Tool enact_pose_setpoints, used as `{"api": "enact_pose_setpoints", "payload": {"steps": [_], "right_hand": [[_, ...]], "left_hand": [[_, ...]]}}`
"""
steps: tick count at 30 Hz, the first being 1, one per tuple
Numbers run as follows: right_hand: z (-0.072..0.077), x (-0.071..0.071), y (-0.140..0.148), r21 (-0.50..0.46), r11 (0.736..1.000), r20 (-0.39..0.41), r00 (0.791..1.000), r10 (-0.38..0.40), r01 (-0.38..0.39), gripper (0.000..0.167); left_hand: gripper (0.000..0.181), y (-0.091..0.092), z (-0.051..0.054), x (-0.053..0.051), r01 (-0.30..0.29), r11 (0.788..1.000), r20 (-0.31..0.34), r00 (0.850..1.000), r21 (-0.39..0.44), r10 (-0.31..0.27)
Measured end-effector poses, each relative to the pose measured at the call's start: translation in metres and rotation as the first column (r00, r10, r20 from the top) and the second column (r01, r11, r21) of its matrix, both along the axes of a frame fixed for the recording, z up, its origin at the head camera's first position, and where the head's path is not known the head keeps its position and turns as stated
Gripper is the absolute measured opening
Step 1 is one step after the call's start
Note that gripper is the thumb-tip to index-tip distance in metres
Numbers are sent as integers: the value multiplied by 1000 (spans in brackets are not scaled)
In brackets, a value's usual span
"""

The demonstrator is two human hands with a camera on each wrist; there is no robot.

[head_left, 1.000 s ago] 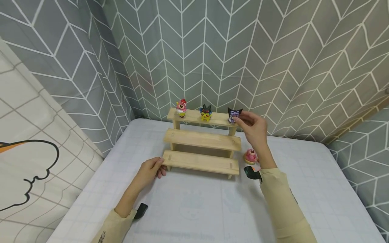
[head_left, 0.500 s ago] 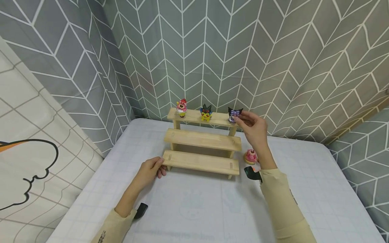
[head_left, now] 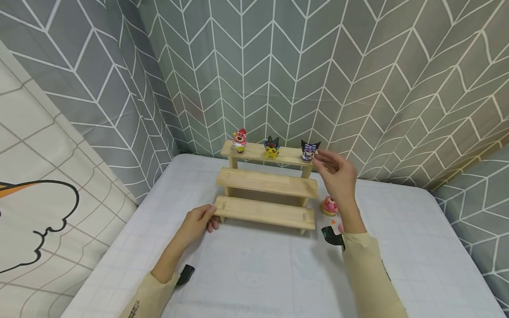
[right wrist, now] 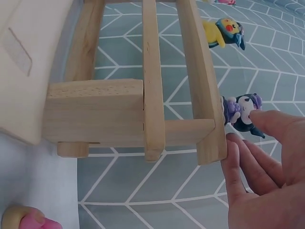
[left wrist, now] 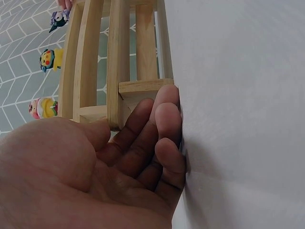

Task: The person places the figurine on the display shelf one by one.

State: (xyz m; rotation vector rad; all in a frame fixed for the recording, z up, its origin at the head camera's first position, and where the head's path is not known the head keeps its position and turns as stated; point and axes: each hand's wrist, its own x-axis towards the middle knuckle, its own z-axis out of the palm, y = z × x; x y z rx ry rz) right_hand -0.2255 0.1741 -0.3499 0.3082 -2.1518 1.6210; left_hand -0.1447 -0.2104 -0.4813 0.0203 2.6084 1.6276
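Note:
A three-step wooden display stand (head_left: 266,183) stands on the white-covered table. My left hand (head_left: 196,224) grips the left end of its lowest step, the thumb at the board and the fingers curled beneath, as the left wrist view shows. Along the top step stand a pink bear figurine (head_left: 240,141) with a red hat, a yellow figurine (head_left: 272,148) with a dark hood, and a black-and-purple figurine (head_left: 309,151) with pointed ears. Beside that last one is my right hand (head_left: 338,174), fingers loosely bent; in the right wrist view one fingertip overlaps the figurine's face.
To the right of the stand, a pink figurine (head_left: 329,206) on a tan base sits on the table, partly behind the right wrist. Another small pink thing (head_left: 340,227) shows by the sleeve. A grey patterned curtain (head_left: 254,66) hangs behind the table.
My right hand has loosened from the black-and-purple figurine and drawn slightly right. The figurine stays upright on the top step. My left hand keeps its grip; the head view has shifted a little.

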Motion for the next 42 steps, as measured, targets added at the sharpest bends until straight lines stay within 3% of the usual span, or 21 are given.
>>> {"api": "enact_pose_setpoints", "payload": {"steps": [5, 11, 18, 23, 31, 35, 42], "right_hand": [[-5, 11, 1, 21, 999, -46, 998, -45, 46, 31], [-13, 22, 7, 16, 996, -39, 995, -89, 90, 27], [-42, 15, 30, -20, 995, -19, 995, -103, 103, 22], [-52, 16, 44, 6, 993, -5, 993, -116, 116, 23], [-57, 28, 74, 90, 978, 51, 980, -195, 190, 25], [-67, 33, 92, 133, 967, 100, 968, -231, 217, 28], [-76, 43, 109, 138, 955, 154, 947, -283, 263, 30]], "left_hand": [[40, 1, -1, 0, 4, 1000, 5, 1000, -1, -4], [41, 0, -1, 0, 9, 1000, -8, 1000, 4, -9], [42, 1, -1, -1, 25, 1000, -11, 1000, -1, -25], [42, 1, 1, 0, 19, 1000, -11, 1000, -24, -20], [42, 0, 1, -1, 28, 999, -6, 1000, -32, -28], [42, 0, 3, 1, 31, 999, -14, 999, -35, -31], [41, -2, 3, 0, 25, 999, -11, 1000, -40, -25]]}}
